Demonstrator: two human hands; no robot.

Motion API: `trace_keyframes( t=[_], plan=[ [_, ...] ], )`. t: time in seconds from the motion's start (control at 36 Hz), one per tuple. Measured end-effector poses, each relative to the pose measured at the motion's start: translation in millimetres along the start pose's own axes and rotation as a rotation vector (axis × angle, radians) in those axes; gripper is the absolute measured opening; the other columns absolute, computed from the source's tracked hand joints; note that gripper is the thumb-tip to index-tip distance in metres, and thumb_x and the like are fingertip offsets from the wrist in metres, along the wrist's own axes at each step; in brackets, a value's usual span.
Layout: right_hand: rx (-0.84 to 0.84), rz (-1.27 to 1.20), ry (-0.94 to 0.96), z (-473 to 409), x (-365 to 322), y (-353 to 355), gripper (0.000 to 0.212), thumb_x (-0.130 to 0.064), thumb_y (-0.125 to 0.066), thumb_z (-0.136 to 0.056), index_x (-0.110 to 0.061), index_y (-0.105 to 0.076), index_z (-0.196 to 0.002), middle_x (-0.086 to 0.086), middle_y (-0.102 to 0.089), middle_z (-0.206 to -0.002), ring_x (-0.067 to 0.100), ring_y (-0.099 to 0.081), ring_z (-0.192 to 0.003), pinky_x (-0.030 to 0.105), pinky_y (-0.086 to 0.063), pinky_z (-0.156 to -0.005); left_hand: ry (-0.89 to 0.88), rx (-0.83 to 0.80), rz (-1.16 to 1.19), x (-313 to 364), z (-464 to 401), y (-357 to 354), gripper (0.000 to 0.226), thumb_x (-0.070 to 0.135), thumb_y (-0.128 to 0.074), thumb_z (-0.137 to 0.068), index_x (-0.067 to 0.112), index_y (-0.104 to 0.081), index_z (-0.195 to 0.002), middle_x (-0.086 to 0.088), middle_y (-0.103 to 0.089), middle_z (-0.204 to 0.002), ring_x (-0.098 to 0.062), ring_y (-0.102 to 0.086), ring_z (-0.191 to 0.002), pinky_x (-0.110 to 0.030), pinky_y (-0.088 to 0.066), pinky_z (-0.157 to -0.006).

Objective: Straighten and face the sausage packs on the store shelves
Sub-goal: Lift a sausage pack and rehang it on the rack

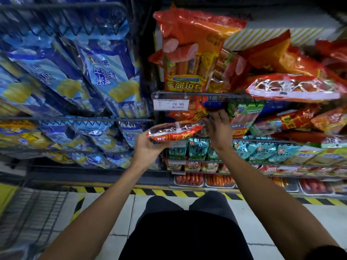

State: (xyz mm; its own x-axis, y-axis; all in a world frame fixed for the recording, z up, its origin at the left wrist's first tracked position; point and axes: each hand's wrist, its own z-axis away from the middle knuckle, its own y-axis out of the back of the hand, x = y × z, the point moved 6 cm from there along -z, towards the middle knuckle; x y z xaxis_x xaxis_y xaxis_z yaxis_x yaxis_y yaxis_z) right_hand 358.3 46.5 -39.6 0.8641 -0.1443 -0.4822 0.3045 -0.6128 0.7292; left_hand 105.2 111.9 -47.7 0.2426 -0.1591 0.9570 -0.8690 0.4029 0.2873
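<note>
l hand (pixel 145 147) grip clamped on red sausage pack (pixel 174 131); r hand (pixel 218 126) fingers apart, touching pack end.

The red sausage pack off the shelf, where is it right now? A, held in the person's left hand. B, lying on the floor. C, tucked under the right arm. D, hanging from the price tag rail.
A: the left hand grips the red sausage pack from below, in front of the shelves, while the right hand reaches toward the wire shelf rail.
</note>
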Motion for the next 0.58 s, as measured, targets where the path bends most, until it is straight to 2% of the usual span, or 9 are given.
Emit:
trace_keyframes(
  t=[0.06, 0.08, 0.14, 0.19, 0.25, 0.33, 0.44, 0.53, 0.58],
  plan=[
    [0.051, 0.013, -0.057, 0, 16, 10, 0.023, -0.017, -0.064, -0.101, 0.004, -0.064, -0.111, 0.024, -0.059, -0.112, 0.042, -0.06, -0.099, 0.034, -0.041, -0.063, -0.033, 0.038, -0.026, 6, -2, 5, 0.035, -0.007, -0.079, -0.084, 0.022, -0.072, -0.1, 0.013, -0.08, -0.092, -0.007, -0.076, -0.094, -0.021, -0.061, -0.08],
    [0.076, 0.029, -0.074, 2, 24, 16, 0.023, -0.019, -0.064, -0.101, 0.003, -0.064, -0.108, 0.024, -0.059, -0.112, 0.041, -0.06, -0.097, 0.031, -0.036, -0.064, -0.053, 0.071, -0.007, 13, -2, 6, 0.039, -0.01, -0.078, -0.085, 0.023, -0.072, -0.105, 0.012, -0.08, -0.098, -0.01, -0.076, -0.1, -0.024, -0.061, -0.084],
    [0.069, 0.051, -0.088, 2, 35, 23, 0.027, -0.024, -0.065, -0.101, 0.002, -0.064, -0.105, 0.024, -0.059, -0.113, 0.04, -0.06, -0.094, 0.029, -0.033, -0.063, -0.053, 0.099, 0.065, 18, -8, -1, 0.038, 0.001, -0.084, -0.083, 0.027, -0.071, -0.107, 0.017, -0.079, -0.1, -0.007, -0.075, -0.101, -0.02, -0.059, -0.087],
    [0.071, 0.092, -0.099, 1, 40, 28, 0.031, -0.029, -0.065, -0.101, 0.002, -0.065, -0.105, 0.023, -0.059, -0.113, 0.041, -0.061, -0.091, 0.029, -0.033, -0.061, -0.048, 0.103, 0.101, 21, -15, -8, 0.03, 0.009, -0.088, -0.081, 0.019, -0.074, -0.107, 0.011, -0.08, -0.098, -0.005, -0.074, -0.1, -0.018, -0.058, -0.086],
    [0.063, 0.09, -0.129, 0, 43, 30, 0.032, -0.029, -0.065, -0.1, 0.002, -0.066, -0.106, 0.023, -0.059, -0.113, 0.042, -0.062, -0.087, 0.029, -0.034, -0.061, -0.041, 0.112, 0.067, 15, -25, -14, 0.034, 0.012, -0.087, -0.083, 0.006, -0.072, -0.113, 0.009, -0.077, -0.103, 0.003, -0.072, -0.098, -0.013, -0.055, -0.087],
    [0.088, 0.099, -0.154, 1, 44, 33, 0.03, -0.025, -0.069, -0.098, 0.004, -0.067, -0.105, 0.025, -0.06, -0.112, 0.042, -0.063, -0.088, 0.03, -0.037, -0.063, -0.039, 0.05, -0.018, 9, -36, -26, 0.038, 0.009, -0.084, -0.087, 0.007, -0.065, -0.119, 0.01, -0.071, -0.109, 0.012, -0.066, -0.097, -0.008, -0.05, -0.087],
    [0.099, 0.087, -0.167, 4, 45, 33, 0.027, -0.021, -0.07, -0.097, 0.005, -0.067, -0.105, 0.024, -0.06, -0.111, 0.044, -0.061, -0.092, 0.038, -0.046, -0.065, -0.057, -0.091, -0.126, 6, -43, -44, 0.05, 0.006, -0.074, -0.095, 0.008, -0.054, -0.141, 0.0, -0.063, -0.127, -0.013, -0.059, -0.119, -0.009, -0.047, -0.096],
    [0.104, 0.049, -0.2, 6, 45, 33, 0.026, -0.019, -0.07, -0.097, 0.004, -0.068, -0.108, 0.023, -0.061, -0.111, 0.043, -0.06, -0.097, 0.042, -0.05, -0.074, -0.039, -0.088, -0.164, 5, -45, -46, 0.051, 0.016, -0.068, -0.101, 0.008, -0.046, -0.147, -0.004, -0.063, -0.131, -0.014, -0.058, -0.12, -0.02, -0.047, -0.101],
    [0.111, 0.017, -0.235, 7, 44, 34, 0.027, -0.017, -0.071, -0.096, 0.004, -0.069, -0.113, 0.022, -0.062, -0.112, 0.043, -0.06, -0.103, 0.045, -0.052, -0.081, -0.014, -0.076, -0.159, 3, -44, -44, 0.051, 0.019, -0.063, -0.104, 0.008, -0.042, -0.149, -0.002, -0.062, -0.128, -0.013, -0.058, -0.118, -0.018, -0.047, -0.099]
  ],
)
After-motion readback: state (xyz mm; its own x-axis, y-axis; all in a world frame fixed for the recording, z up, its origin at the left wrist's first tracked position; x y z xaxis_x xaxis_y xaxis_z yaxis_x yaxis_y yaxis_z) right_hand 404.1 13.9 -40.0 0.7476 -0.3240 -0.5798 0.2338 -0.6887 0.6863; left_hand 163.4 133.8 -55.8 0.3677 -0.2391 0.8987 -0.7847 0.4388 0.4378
